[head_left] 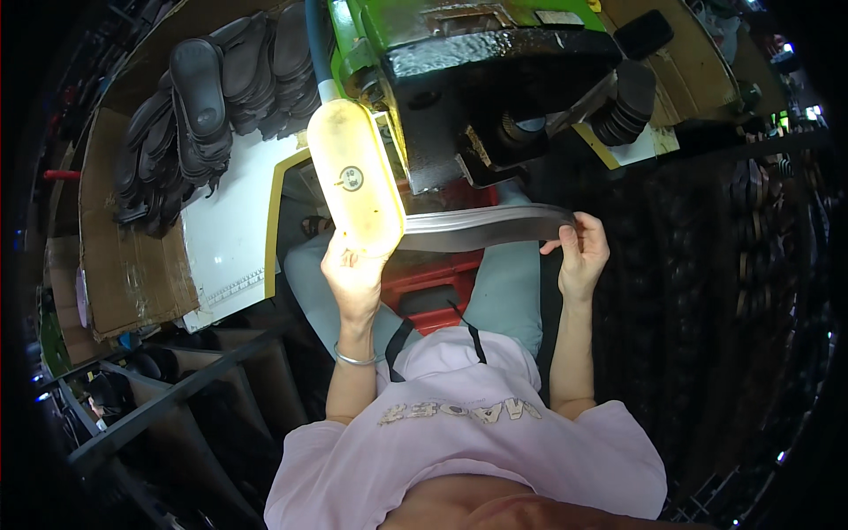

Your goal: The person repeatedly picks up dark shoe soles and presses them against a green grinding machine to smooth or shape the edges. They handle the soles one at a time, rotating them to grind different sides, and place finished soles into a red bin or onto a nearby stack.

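Observation:
A long dark grey strip [481,228], slightly curved and with a shiny ridged upper edge, stretches between my two hands over my lap. My right hand [579,254] pinches its right end between thumb and fingers. My left hand [353,278] is closed at the other end, brightly lit; the lamp covers its fingertips and that end of the strip. This glowing yellow oval lamp [358,181] hangs just above my left hand. Beyond the strip stands a green and black machine [495,79], its dark underside facing me.
Stacks of dark grey shoe soles [199,97] lie on a white table [225,234] at the left, beside cardboard [132,256]. More stacked dark pieces [624,104] stand right of the machine. A metal rack [190,397] is at lower left. Something red [433,296] shows between my knees.

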Demonstrator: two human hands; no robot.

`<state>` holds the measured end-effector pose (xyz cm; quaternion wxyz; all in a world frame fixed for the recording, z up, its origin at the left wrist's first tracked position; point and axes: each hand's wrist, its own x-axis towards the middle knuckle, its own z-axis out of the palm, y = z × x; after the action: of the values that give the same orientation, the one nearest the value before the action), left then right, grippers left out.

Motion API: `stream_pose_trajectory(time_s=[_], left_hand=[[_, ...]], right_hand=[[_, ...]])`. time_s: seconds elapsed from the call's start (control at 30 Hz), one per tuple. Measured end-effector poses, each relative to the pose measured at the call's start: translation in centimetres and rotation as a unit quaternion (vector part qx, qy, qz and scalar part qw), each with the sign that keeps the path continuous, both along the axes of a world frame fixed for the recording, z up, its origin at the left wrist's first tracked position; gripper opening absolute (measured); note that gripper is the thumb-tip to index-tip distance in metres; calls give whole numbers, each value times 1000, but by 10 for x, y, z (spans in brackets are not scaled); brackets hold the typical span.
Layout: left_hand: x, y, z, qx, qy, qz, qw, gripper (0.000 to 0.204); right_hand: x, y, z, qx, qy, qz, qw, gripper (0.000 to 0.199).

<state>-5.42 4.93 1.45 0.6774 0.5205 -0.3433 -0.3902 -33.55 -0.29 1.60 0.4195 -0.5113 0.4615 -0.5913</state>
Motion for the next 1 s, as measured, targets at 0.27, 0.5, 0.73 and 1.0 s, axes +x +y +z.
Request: stream_pose_trajectory(time_s=[0.27,0.5,0.73,1.0], left_hand=[[-33,-7,-16,2,52,-78,996,30],[-184,-40,-9,20,263,-270,926,24],[-162,-26,-5,150,210,-345,902,12],[61,-31,-62,47,-89,2,995,19]], right_hand=[[-4,-6,-6,39,-157,-89,983,31],[-4,-44,13,32,-77,-198,977,45],[-153,-231,66,30,220,-260,940,36],[-148,-301,-9,136,542,-237,795,37]])
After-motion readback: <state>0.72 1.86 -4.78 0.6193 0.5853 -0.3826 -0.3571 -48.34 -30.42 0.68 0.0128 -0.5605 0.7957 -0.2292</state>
